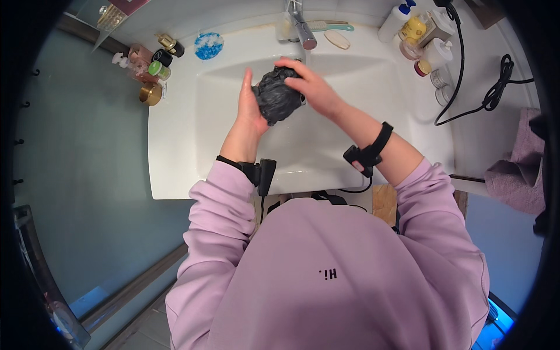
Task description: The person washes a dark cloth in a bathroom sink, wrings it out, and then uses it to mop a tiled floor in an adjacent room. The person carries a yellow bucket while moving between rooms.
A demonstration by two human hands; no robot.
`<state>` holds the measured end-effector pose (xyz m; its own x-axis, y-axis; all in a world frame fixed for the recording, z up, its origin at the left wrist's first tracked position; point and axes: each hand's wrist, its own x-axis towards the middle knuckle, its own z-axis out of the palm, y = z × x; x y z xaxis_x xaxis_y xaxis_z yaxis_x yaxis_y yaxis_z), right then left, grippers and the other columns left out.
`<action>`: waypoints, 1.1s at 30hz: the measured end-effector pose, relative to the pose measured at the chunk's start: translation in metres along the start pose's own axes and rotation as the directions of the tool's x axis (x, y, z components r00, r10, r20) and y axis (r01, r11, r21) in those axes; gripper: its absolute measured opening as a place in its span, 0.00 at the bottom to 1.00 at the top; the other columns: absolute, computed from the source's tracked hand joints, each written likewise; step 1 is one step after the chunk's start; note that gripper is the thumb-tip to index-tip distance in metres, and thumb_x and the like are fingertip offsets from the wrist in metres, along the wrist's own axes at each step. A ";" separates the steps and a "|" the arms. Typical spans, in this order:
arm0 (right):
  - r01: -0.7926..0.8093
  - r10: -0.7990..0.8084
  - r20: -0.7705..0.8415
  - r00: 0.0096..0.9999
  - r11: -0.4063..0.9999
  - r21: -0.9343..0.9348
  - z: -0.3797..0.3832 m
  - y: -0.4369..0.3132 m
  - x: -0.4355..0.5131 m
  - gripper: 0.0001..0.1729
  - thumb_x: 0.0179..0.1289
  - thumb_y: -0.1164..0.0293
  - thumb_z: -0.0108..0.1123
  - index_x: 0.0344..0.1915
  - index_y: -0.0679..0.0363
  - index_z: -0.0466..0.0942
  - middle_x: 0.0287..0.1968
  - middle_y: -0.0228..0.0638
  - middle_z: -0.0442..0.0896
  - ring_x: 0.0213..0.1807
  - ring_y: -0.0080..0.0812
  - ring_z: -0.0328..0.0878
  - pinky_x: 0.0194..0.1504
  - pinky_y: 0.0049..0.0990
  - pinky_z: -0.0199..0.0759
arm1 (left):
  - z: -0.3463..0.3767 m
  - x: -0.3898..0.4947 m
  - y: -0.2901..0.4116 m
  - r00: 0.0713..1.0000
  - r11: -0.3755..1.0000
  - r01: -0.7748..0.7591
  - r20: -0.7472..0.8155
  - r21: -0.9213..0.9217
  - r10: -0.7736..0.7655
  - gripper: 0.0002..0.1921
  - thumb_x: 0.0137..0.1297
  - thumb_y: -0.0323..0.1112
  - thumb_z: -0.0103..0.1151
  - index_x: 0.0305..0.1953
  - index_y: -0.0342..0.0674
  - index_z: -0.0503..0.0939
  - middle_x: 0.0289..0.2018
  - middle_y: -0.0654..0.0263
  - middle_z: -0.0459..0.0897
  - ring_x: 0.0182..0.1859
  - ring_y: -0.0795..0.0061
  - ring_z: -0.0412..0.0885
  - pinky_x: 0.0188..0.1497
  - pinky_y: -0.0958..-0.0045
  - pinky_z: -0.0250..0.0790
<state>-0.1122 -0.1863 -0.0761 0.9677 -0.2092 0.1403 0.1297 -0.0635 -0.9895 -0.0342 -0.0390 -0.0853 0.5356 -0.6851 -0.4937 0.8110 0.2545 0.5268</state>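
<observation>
A dark grey, wet-looking bundle of cloth point(278, 98) is bunched up between my two hands above the white basin point(350, 109). My left hand point(253, 103) cradles it from the left and from below, thumb pointing up and its fingers hidden behind the cloth. From the upper right my right hand point(308, 85) presses on it, fingers bent over its top. Just beyond the hands juts the chrome faucet point(306, 37), with what looks like a thin stream of water under its spout.
Bottles and jars, among them a white pump bottle point(393, 22) and a gold cup point(150, 94), line both sides of the sink. A blue-and-white scrubber point(209, 45), a teal-handled brush point(337, 26) and an oval soap bar point(337, 39) lie along the back rim. A black cord point(459, 70) hangs at right.
</observation>
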 end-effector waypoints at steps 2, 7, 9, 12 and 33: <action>0.128 -0.164 -0.083 0.983 0.935 -0.331 0.015 0.009 -0.012 0.28 0.64 0.57 0.57 0.61 0.56 0.71 0.66 0.48 0.65 0.68 0.40 0.61 0.69 0.32 0.53 | 0.020 0.001 -0.008 0.995 0.992 -0.098 0.017 0.080 0.097 0.28 0.72 0.60 0.43 0.55 0.40 0.73 0.49 0.60 0.80 0.49 0.67 0.81 0.48 0.65 0.77; -0.088 0.075 -0.335 0.939 0.996 -0.025 0.019 0.015 -0.009 0.29 0.65 0.49 0.55 0.54 0.62 0.72 0.53 0.49 0.77 0.56 0.40 0.75 0.58 0.31 0.65 | 0.049 0.012 -0.024 0.904 0.859 -0.326 -0.137 0.396 0.406 0.25 0.73 0.51 0.49 0.51 0.30 0.73 0.42 0.57 0.80 0.43 0.70 0.80 0.45 0.69 0.73; -0.148 0.153 -0.371 0.916 0.988 0.042 0.009 0.012 -0.004 0.26 0.67 0.50 0.55 0.48 0.64 0.74 0.44 0.43 0.81 0.46 0.35 0.78 0.50 0.29 0.69 | 0.054 0.015 -0.028 0.867 0.776 -0.353 -0.130 0.522 0.482 0.25 0.73 0.50 0.49 0.49 0.27 0.74 0.42 0.55 0.81 0.43 0.69 0.80 0.45 0.68 0.72; -0.216 0.279 -0.346 0.896 0.954 0.208 -0.006 0.006 -0.001 0.23 0.69 0.53 0.53 0.46 0.63 0.76 0.41 0.36 0.81 0.42 0.27 0.76 0.47 0.27 0.70 | 0.062 0.022 -0.034 0.802 0.635 -0.404 -0.079 0.659 0.592 0.24 0.72 0.49 0.50 0.42 0.26 0.78 0.38 0.52 0.83 0.41 0.64 0.80 0.45 0.65 0.71; -0.401 0.547 -0.120 0.828 0.728 0.556 -0.048 0.053 -0.004 0.16 0.61 0.64 0.62 0.48 0.54 0.76 0.44 0.29 0.80 0.45 0.29 0.77 0.48 0.31 0.72 | 0.000 0.037 -0.027 0.984 0.853 0.093 -0.179 0.514 0.000 0.40 0.66 0.65 0.53 0.69 0.44 0.60 0.63 0.54 0.69 0.60 0.55 0.74 0.62 0.42 0.65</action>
<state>-0.1195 -0.2352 -0.1273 0.8469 -0.3248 -0.4211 -0.1732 0.5802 -0.7958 -0.0366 -0.0711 -0.1182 0.5692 -0.5516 -0.6097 0.6209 -0.1976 0.7586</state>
